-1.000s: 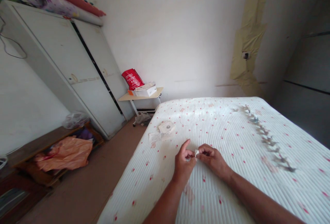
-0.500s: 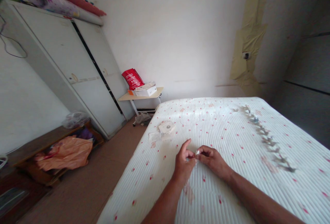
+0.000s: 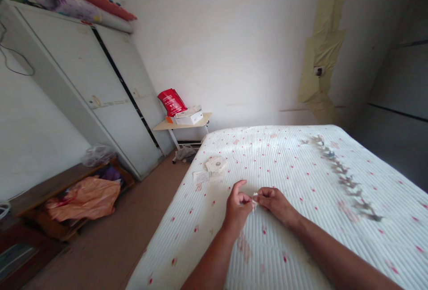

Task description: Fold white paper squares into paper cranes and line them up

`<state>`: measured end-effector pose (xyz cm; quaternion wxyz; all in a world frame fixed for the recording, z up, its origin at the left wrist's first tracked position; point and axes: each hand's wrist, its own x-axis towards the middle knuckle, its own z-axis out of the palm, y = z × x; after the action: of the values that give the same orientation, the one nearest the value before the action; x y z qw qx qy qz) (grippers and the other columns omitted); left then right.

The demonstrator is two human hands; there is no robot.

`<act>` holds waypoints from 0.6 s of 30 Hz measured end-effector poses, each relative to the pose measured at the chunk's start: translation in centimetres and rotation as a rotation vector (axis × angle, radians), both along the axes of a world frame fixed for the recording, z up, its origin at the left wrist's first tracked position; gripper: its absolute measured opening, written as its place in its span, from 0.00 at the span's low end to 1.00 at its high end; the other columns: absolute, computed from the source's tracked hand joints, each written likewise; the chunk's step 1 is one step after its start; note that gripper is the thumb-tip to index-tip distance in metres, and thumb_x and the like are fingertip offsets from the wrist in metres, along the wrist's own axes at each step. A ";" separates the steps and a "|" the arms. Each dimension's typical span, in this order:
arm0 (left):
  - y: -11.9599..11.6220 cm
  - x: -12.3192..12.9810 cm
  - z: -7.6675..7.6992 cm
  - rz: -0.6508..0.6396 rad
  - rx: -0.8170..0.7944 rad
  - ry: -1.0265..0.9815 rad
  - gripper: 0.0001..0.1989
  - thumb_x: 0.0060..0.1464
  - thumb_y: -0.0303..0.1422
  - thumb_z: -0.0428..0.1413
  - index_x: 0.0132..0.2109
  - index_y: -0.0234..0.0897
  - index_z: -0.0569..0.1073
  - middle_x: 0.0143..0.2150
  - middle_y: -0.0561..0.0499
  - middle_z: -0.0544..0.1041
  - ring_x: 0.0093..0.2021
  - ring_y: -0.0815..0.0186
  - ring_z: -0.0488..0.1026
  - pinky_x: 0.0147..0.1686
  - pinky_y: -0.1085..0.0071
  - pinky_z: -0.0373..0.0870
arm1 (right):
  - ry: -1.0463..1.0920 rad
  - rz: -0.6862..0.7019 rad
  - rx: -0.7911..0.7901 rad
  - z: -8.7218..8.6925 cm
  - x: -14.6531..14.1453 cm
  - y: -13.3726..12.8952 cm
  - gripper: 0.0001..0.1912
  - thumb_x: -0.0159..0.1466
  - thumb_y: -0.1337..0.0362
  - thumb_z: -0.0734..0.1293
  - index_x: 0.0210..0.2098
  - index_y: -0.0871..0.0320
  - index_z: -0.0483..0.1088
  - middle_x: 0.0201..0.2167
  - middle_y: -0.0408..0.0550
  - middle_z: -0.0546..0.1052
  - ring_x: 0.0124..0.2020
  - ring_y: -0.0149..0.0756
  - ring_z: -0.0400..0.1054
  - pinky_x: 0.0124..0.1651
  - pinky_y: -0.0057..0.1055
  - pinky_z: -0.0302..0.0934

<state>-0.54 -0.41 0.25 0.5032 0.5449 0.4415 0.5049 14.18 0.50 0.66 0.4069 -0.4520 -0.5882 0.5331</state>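
Both my hands meet over the middle of the bed. Between their fingertips is a small white piece (image 3: 255,198), thin and irregular, too small to name; a bit of it hangs below the fingers. My left hand (image 3: 238,205) pinches its left side with thumb and a finger, while the index finger sticks up, bent. From the right, my right hand (image 3: 274,202) pinches the same piece, its other fingers curled. Farther right, several small grey-brown figures (image 3: 346,178) stand in a slanting row on the bed. Their exact shape is blurred.
White papers (image 3: 216,164) lie on the left part of the quilted bed cover (image 3: 274,152). Behind it, a small table (image 3: 163,125) bears a red bag (image 3: 171,101) and a white box (image 3: 190,117). A grey cabinet (image 3: 76,63) and a low wooden shelf (image 3: 36,198) are left.
My fingers have shifted slightly around the small white piece, and more of it shows between them. The figures and papers stay where they were.
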 end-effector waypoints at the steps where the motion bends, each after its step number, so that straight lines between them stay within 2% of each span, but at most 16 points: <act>1: 0.1 0.0 0.0 0.005 -0.023 -0.034 0.32 0.39 0.25 0.56 0.54 0.35 0.60 0.21 0.60 0.67 0.21 0.74 0.62 0.24 0.79 0.58 | 0.000 0.008 -0.002 0.0 0.0 0.0 0.19 0.53 0.50 0.66 0.19 0.59 0.63 0.13 0.35 0.58 0.16 0.23 0.48 0.20 0.24 0.43; 7: 0.3 0.0 0.0 0.025 -0.075 -0.113 0.34 0.35 0.26 0.58 0.53 0.35 0.59 0.20 0.61 0.66 0.19 0.76 0.60 0.21 0.79 0.54 | -0.047 0.017 0.095 -0.5 -0.1 -0.1 0.15 0.54 0.52 0.66 0.23 0.59 0.66 0.18 0.37 0.64 0.20 0.25 0.55 0.24 0.24 0.50; 12: 0.0 -0.1 0.2 0.005 -0.055 -0.086 0.29 0.36 0.25 0.56 0.50 0.35 0.61 0.20 0.61 0.66 0.19 0.75 0.60 0.20 0.79 0.54 | -0.144 -0.051 0.161 -0.7 -0.3 -0.1 0.12 0.54 0.59 0.64 0.20 0.58 0.63 0.17 0.36 0.61 0.21 0.26 0.55 0.25 0.24 0.50; 18: 0.3 -0.1 -0.3 0.015 -0.043 -0.035 0.23 0.37 0.25 0.55 0.46 0.35 0.64 0.20 0.59 0.67 0.20 0.74 0.63 0.22 0.79 0.56 | -0.147 -0.062 0.174 -1.0 -0.4 0.0 0.11 0.55 0.58 0.63 0.21 0.58 0.65 0.18 0.38 0.64 0.22 0.27 0.57 0.26 0.25 0.52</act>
<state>-0.63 -0.16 -0.08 0.5186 0.5219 0.4475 0.5084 13.82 0.47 -0.34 0.4166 -0.4708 -0.6465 0.4324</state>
